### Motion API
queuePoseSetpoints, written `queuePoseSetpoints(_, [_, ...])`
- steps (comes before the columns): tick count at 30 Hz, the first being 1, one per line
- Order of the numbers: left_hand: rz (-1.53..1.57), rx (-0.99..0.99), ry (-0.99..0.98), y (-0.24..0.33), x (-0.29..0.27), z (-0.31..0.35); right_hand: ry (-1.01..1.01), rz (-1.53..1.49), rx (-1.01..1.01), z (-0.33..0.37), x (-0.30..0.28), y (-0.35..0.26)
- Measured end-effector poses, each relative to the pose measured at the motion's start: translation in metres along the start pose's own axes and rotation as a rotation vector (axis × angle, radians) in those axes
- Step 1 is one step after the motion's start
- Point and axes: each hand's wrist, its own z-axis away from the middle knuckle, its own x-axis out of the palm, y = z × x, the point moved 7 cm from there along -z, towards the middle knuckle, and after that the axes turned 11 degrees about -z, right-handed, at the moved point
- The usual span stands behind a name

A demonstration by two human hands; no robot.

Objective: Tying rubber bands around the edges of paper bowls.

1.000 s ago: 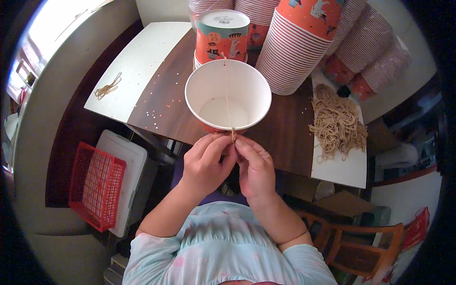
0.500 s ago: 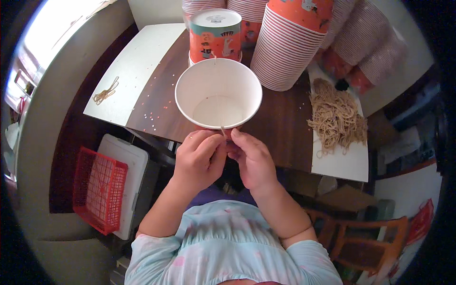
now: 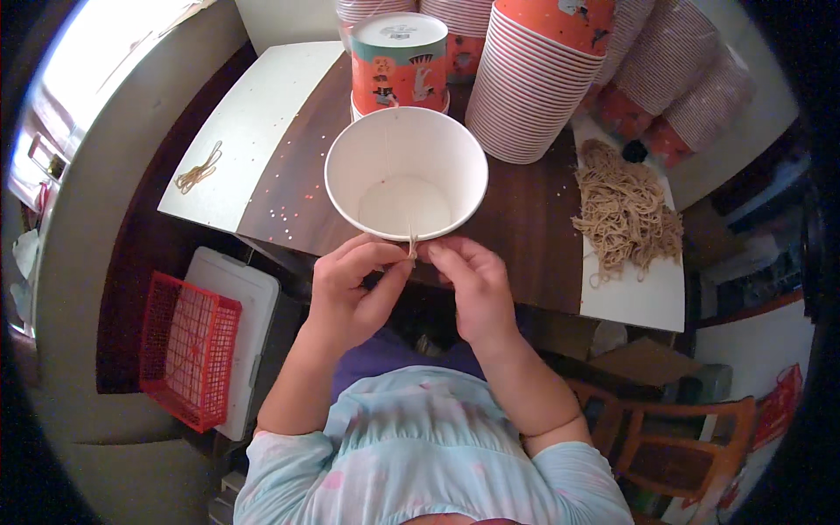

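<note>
A white-lined paper bucket [image 3: 357, 166] stands at the table's near edge, its wide mouth tilted up toward me. At its near rim a short piece of tan twine [image 3: 413, 248] is gathered in what looks like a knot. My left hand [image 3: 353, 282] is closed, pinching the twine between thumb and forefinger. From the other side my right hand [image 3: 477, 284] pinches at the same spot, fingers bent against the bucket's outside. A thin strand [image 3: 387, 144] runs down the bucket's inner far wall. The bucket's outer near side is mostly hidden by the hands.
Behind stand an upturned orange printed bucket [image 3: 400, 74] and a tall nested stack of buckets [image 3: 525, 96]. A tan twine heap [image 3: 626, 210] lies at the table's right, a small twine bundle [image 3: 199, 168] at left. A red basket [image 3: 194, 350] rests beside the table.
My hands have drawn slightly apart at the rim, and the twine between them now shows more. The strand end above the far rim no longer stands out. The view has shifted slightly.
</note>
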Motion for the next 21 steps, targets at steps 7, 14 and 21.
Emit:
queuePoseSetpoints(7, [0.341, -0.287, -0.102, -0.022, 0.007, 0.008, -0.116, 1.033, -1.239, 0.031, 0.031, -0.04])
queuePoseSetpoints(14, [0.365, -0.333, -0.186, -0.024, 0.006, 0.009, -0.123, 1.127, -1.365, 0.027, 0.031, -0.033])
queuePoseSetpoints(21, [0.512, -0.425, -0.161, -0.026, 0.007, 0.01, -0.125, 1.156, -1.367, 0.027, 0.03, -0.035])
